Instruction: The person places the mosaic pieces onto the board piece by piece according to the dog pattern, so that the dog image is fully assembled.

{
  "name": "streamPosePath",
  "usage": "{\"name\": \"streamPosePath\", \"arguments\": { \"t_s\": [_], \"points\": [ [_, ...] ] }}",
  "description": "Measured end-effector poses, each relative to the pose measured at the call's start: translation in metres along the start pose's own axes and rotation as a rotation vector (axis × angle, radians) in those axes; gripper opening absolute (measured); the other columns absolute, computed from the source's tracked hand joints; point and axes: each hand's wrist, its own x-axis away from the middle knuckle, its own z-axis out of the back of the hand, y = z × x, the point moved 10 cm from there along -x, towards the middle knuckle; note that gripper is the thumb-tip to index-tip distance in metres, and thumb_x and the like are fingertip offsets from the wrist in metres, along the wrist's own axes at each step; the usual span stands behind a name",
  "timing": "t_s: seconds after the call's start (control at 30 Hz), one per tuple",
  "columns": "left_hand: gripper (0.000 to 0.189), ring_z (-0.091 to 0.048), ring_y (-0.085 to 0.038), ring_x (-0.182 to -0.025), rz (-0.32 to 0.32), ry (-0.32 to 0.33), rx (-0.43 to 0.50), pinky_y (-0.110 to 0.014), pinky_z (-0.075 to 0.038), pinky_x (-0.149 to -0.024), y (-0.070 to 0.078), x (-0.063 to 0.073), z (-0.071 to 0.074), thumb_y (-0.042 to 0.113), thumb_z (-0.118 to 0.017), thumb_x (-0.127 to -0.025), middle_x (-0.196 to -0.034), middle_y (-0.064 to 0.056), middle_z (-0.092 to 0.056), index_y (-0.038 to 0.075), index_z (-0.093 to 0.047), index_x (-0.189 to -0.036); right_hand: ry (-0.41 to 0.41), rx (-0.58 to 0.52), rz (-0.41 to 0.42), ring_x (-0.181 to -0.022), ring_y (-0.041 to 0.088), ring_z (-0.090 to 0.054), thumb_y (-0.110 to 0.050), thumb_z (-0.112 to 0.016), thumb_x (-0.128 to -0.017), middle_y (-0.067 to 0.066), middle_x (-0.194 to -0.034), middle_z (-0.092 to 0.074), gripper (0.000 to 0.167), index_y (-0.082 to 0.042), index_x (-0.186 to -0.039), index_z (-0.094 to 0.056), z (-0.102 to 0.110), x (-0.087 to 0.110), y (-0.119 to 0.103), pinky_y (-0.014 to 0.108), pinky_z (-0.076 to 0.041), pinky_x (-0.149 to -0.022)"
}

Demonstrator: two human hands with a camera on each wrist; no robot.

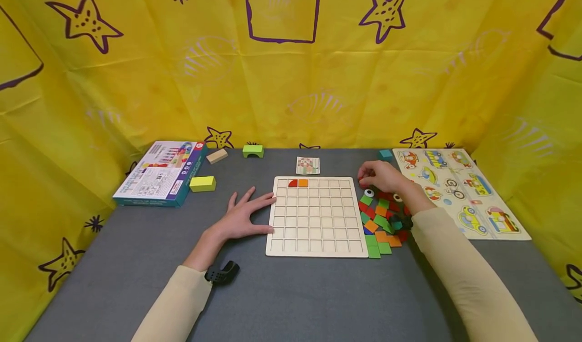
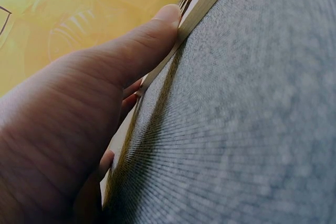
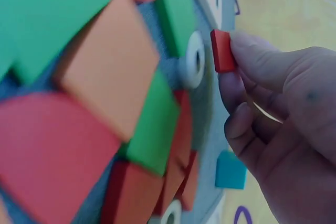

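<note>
Pinched between thumb and fingertips, a small red piece (image 3: 222, 51) is being held by the right hand (image 1: 384, 176) at the far end of the pile (image 1: 371, 226), right of the board (image 1: 317, 255). With fingers spread and nothing clasped, the board's left edge is being touched by the left hand (image 1: 243, 218). Since only part of the piece is being gripped, it could be dropped among other red pieces (image 3: 50, 153). Through too hard a push on the board, the green pieces (image 1: 374, 251) beside its near right corner could be shoved away.
</note>
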Motion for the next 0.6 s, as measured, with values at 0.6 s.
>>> {"name": "streamPosePath", "arguments": {
  "t_s": [0.6],
  "points": [
    [0.085,-0.004,-0.039,-0.152,-0.006,-0.004,0.004,-0.069,0.013,-0.110,0.000,0.000,0.000,0.061,-0.074,-0.084,-0.162,0.004,-0.033,0.024,-0.045,-0.155,-0.031,-0.146,0.073,-0.091,0.027,-0.060,-0.004,-0.065,-0.099,0.010,-0.100,-0.064,0.010,-0.003,-0.109,-0.067,-0.039,-0.040,-0.066,0.041,-0.050,-0.083]
  ]
}}
